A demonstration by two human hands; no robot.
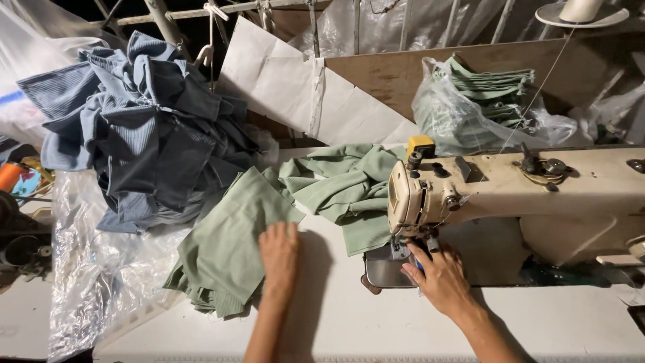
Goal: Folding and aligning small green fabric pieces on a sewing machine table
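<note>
- The sewing machine (510, 195), cream and worn, sits on the white table (376, 323); everything below is placed by reference to it
- The left hand (279, 252) lies palm down, well to the left of the machine's needle end, on a stack of green ribbed fabric pieces (225, 252); fingers are straight and close together, pressing flat on the top piece, probably to keep the stack from sliding
- The right hand (438, 275) is right under the machine's head, at the needle plate (386, 269); its fingertips reach in around the presser foot and seem to pinch something small and blue, though what they grip I cannot tell
- More loose green fabric (342, 185) lies bunched just left of and behind the machine head, within easy reach of the needle
- A heap of blue ribbed garments (144, 128) rests far left of the machine, on clear plastic sheeting (101, 275), apart from the green pieces, apparently sorted by colour
- Behind the machine, a clear bag of folded green pieces (480, 101) leans on a board
- A thread cone (579, 10) stands above and behind the machine, its thread running down to the machine top
</note>
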